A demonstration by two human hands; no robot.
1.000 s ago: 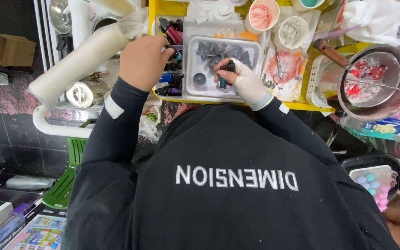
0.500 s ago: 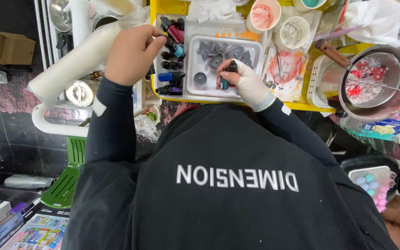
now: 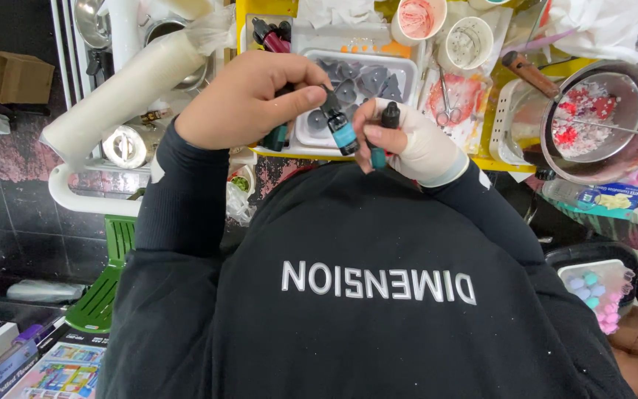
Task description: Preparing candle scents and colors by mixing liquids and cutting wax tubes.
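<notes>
White tray (image 3: 407,66) of dark moulds on yellow table (image 3: 249,15); scissors (image 3: 448,103), two cups, metal bowl (image 3: 629,159) right.

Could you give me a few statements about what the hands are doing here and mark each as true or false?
1. The left hand holds a small dropper bottle with a light blue label. True.
2. The right hand is bare. False: it wears a white glove.
3. The right hand holds a small teal bottle with a black cap. True.
4. The white tray in front of the hands holds scissors. False: it holds grey cone-shaped pieces; the scissors lie to its right.
5. The metal bowl at the right holds red and white bits. True.
</notes>
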